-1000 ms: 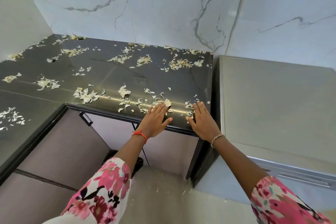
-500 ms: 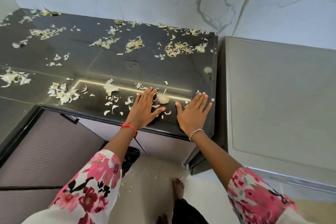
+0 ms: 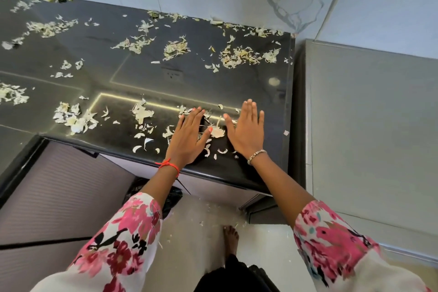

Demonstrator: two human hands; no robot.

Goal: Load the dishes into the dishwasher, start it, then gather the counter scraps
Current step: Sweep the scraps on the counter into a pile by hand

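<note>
Across glossy black stone worktop under veined white marble wall, raking pale papery peel scraps inward with left hand and right hand, both lying flat with fingers straight, gripping nothing. Closing on small whitish heap sitting between the two thumbs near the front edge, touching the left thumb tip. Judging the gathering as barely begun, with thick clusters lying along the back wall and a loose pile lying well to the left. Probably needing palms kept low against the stone, blocking thin flakes from slipping under; drawing from the back toward the middle rather than toward the lip; cupping before lifting. Risking more crumbs dropping to pale tiled floor, already carrying a few near a bare foot. Sitting just to the right, plain grey metal appliance top.
</note>
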